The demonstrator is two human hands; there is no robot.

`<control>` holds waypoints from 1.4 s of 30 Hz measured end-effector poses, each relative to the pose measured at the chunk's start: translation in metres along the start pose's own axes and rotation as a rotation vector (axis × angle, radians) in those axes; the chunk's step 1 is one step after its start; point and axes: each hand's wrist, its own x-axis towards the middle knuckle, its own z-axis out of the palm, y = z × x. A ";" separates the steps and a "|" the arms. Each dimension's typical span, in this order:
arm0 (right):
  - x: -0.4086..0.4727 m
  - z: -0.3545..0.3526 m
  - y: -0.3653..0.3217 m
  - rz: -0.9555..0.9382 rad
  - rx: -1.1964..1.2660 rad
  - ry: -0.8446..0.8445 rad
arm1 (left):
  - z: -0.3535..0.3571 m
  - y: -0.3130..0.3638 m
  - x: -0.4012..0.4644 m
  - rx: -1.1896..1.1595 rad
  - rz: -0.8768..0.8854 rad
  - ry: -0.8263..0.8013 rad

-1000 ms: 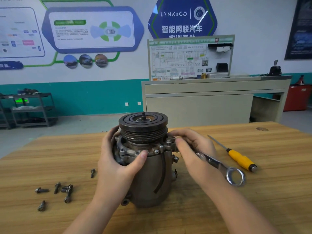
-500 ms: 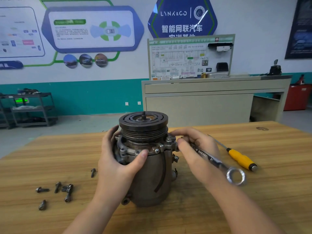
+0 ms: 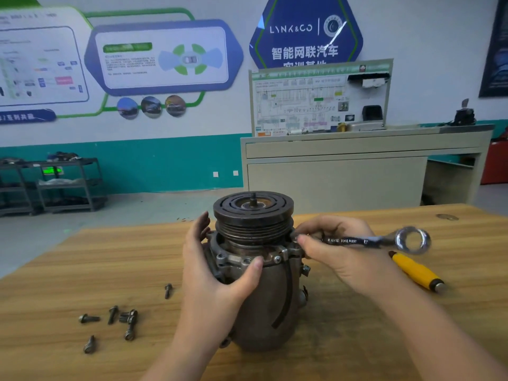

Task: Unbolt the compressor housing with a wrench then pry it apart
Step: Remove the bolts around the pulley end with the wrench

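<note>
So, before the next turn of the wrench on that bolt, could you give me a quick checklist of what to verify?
1. Compressor upright on the table: ok.
2. Left hand steadying the housing, thumb across the flange: ok.
3. Right hand gripping the wrench near its working end: ok.
4. Wrench end seated square on the bolt head: cannot tell, the fingers hide it.
5. Swing path free: the wrench's ring end passes above the yellow-handled screwdriver; whether it clears, cannot tell.
6. Removed bolts lying away from the work, left of the compressor: ok.
</note>
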 end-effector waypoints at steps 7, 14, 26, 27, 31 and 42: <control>0.004 -0.012 -0.022 0.030 -0.278 -0.081 | -0.001 0.004 0.000 0.041 0.027 -0.024; 0.015 -0.019 -0.047 0.017 -0.510 -0.168 | -0.003 0.001 0.000 0.073 0.019 -0.037; 0.012 -0.013 -0.047 0.005 -0.659 -0.158 | -0.003 0.001 0.000 0.086 0.026 -0.032; 0.012 -0.014 -0.047 0.010 -0.637 -0.165 | -0.003 0.001 0.000 0.089 0.026 -0.031; 0.011 -0.012 -0.044 0.036 -0.529 -0.159 | -0.003 0.002 0.000 0.094 0.033 -0.035; 0.005 -0.008 -0.041 0.028 -0.609 -0.065 | -0.003 0.000 0.002 0.086 0.047 -0.015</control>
